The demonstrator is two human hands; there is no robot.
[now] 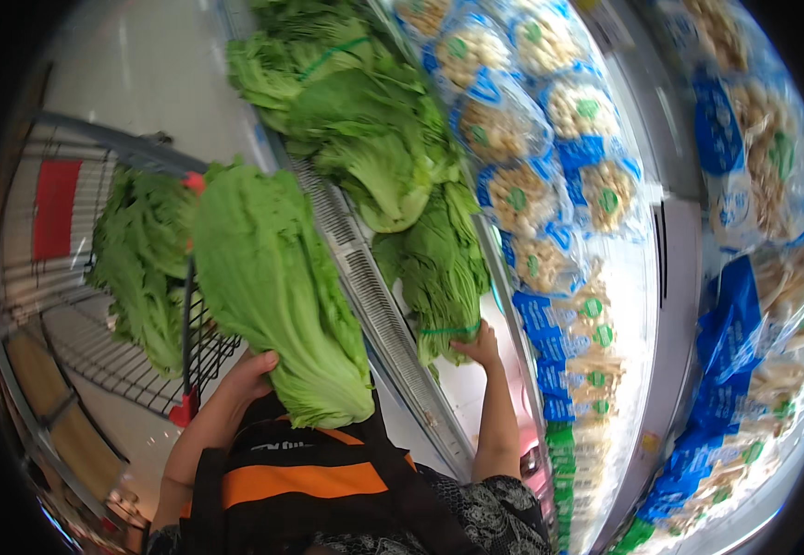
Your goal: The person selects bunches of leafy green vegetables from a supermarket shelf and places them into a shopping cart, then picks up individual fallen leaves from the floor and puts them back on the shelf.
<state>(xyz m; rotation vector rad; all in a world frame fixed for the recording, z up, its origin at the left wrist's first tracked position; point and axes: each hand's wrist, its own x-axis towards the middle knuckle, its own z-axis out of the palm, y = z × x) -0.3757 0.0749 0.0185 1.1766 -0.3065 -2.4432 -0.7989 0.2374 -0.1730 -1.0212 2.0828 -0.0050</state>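
A large head of leafy green lettuce (270,277) rests in my left hand (253,374), its pale stem end towards my body and its leaves reaching past the cart's edge. My thumb lies along its side; the other fingers are hidden beneath it. On the refrigerated shelf, my right hand (482,345) touches the stem end of a bunch of leafy greens (443,291) tied with a green band. Whether the fingers are closed around those stems I cannot tell. More lettuce (381,152) is piled just beyond the bunch.
To my left stands a wire shopping cart (131,374) with red parts, holding leafy greens (145,257). A slotted metal rail (367,277) edges the shelf. Bagged mushrooms (506,125) fill the neighbouring row, and more packs (770,152) sit further right. A black-and-orange bag (305,482) hangs before me.
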